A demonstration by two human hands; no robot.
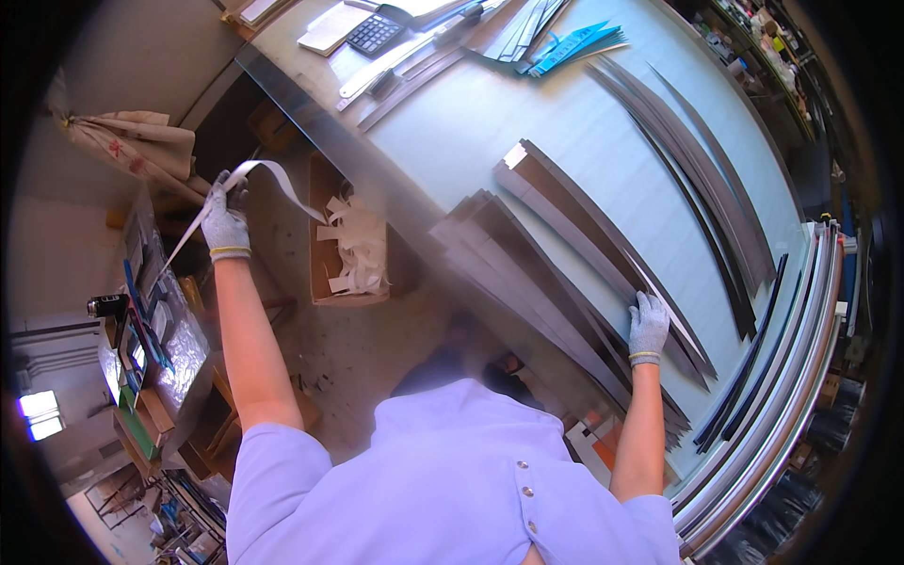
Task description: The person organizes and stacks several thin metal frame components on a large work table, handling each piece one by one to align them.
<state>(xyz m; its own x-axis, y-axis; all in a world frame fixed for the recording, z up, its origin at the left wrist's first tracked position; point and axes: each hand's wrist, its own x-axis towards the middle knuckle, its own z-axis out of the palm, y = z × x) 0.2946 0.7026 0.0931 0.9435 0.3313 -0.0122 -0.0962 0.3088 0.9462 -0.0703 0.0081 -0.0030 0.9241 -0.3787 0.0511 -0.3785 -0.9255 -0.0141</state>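
My left hand [226, 226], in a grey work glove, is raised out to the left. It is closed on a long thin white strip [282, 175], whose curled end hangs toward a cardboard box [322, 179]. White strip scraps [356, 250] fill that box. On the table, my gloved right hand [648, 328] lies with fingers stretched out over the near part of a stack of long grey-brown slats [574, 221]. A pale line shows along the slats beside its fingers. To their left, another fanned stack of slats [513, 254] overhangs the table edge.
More curved dark slats [702, 179] lie farther right on the pale table [424, 141]. At its far end are a calculator [375, 34], an open notebook [333, 26] and blue strips [576, 47]. Metal rails [786, 395] border the right side. Cluttered shelving [155, 358] stands at left.
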